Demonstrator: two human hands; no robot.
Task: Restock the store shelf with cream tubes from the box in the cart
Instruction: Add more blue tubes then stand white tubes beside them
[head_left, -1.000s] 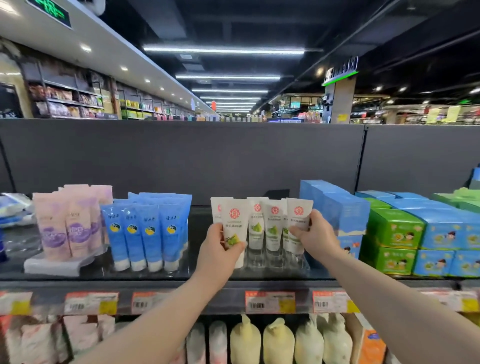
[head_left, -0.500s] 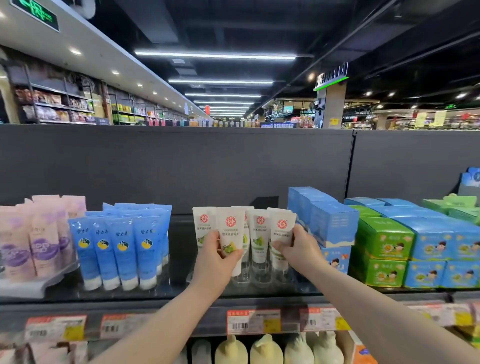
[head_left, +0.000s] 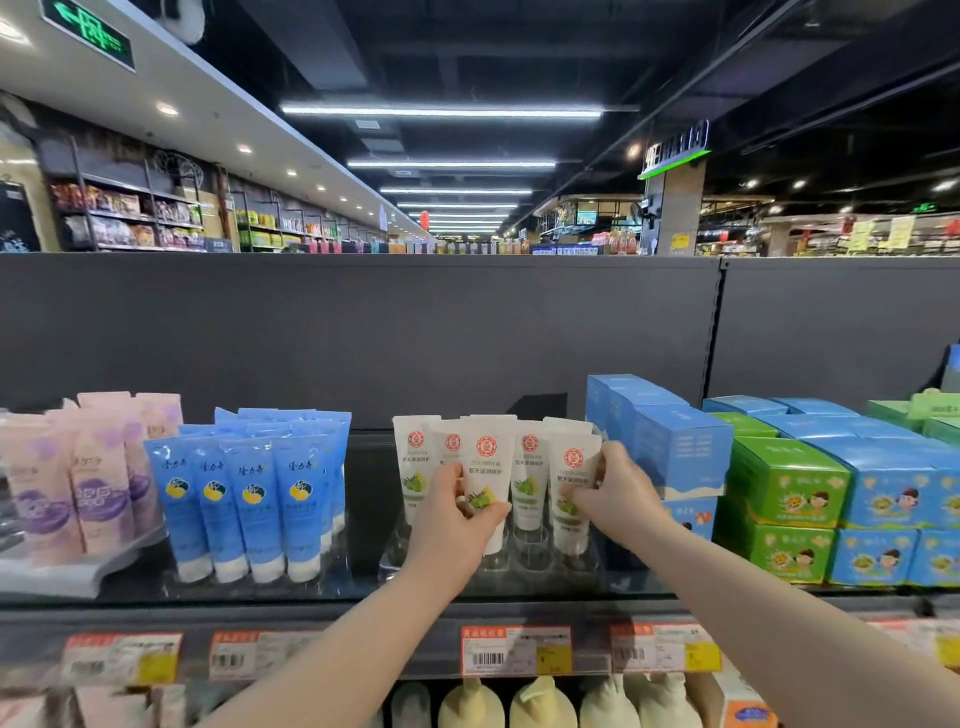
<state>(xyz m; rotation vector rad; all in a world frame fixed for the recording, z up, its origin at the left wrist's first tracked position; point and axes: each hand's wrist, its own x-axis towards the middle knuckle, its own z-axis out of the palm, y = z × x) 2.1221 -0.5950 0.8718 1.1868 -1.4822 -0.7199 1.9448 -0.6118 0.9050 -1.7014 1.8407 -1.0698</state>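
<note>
Several white cream tubes with red round logos stand cap-down in a clear holder (head_left: 519, 564) on the dark shelf (head_left: 363, 616). My left hand (head_left: 457, 512) grips the front middle tube (head_left: 487, 467) by its lower part. My right hand (head_left: 615, 488) pinches the rightmost tube (head_left: 571, 470) at its right edge. Another tube (head_left: 529, 462) stands between them, and one more (head_left: 413, 462) stands at the left end. The box and the cart are out of view.
Blue tubes (head_left: 254, 499) and pink tubes (head_left: 78, 483) stand to the left. Blue boxes (head_left: 665, 441) and green boxes (head_left: 784, 483) are stacked close on the right. A grey back panel (head_left: 363, 332) rises behind. Price tags (head_left: 514, 649) line the shelf edge; pale bottles (head_left: 540, 701) sit below.
The view has shifted so the shelf sits lower and left. Both hands stay on the white tubes; the left hand has slid lower on its tube and the right hand has moved to the tube's edge.
</note>
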